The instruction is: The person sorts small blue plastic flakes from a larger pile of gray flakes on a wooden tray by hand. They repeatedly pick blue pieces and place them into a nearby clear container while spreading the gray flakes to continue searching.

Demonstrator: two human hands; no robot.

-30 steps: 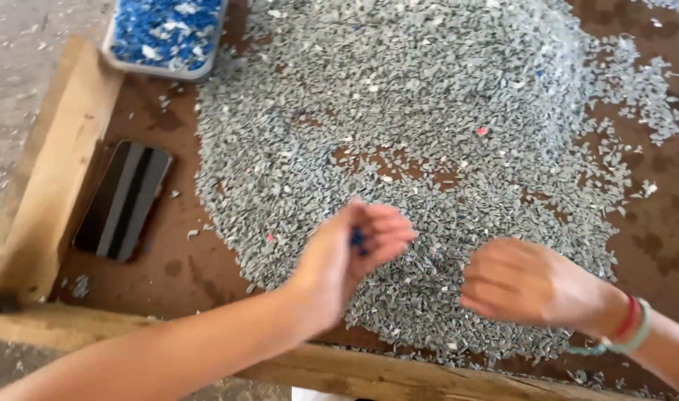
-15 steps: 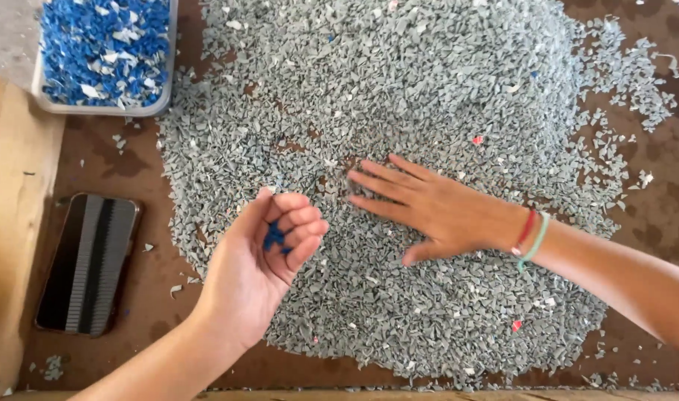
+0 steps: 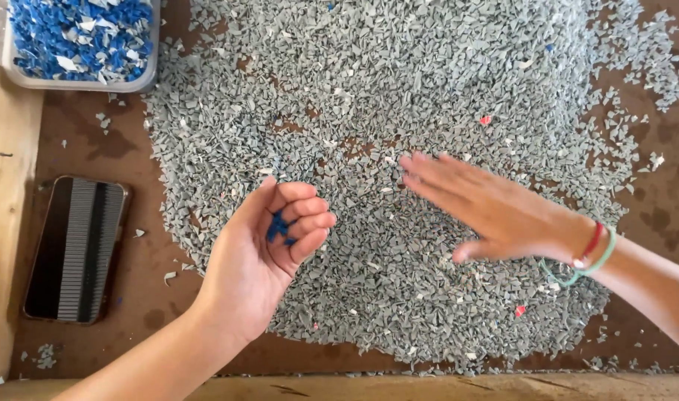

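We see a brown table [image 3: 94, 148] covered with a wide heap of grey chips [image 3: 399, 96]. Our left hand [image 3: 261, 256] hovers over the near edge of the heap, palm up, fingers curled into a loose cup around a few blue chips [image 3: 278, 226]; the fingers are not fully clenched and the blue bits show between thumb and fingertips. Our right hand [image 3: 488, 212] lies flat and released, fingers straight and together, palm down over the middle of the heap, pointing left; blurred, so we cannot tell whether it touches the chips. Red, green and white bands [image 3: 588, 256] circle the right wrist.

A grey tray [image 3: 150, 70] holding blue chips with some white ones sits at the far left corner, its edge touching the heap's fringe. A dark phone [image 3: 76, 249] lies face up on the table left of the left hand, well apart from the tray. A few red chips [image 3: 485, 119] dot the grey heap. A wooden rim [image 3: 5, 186] borders the table at left and along the near side.
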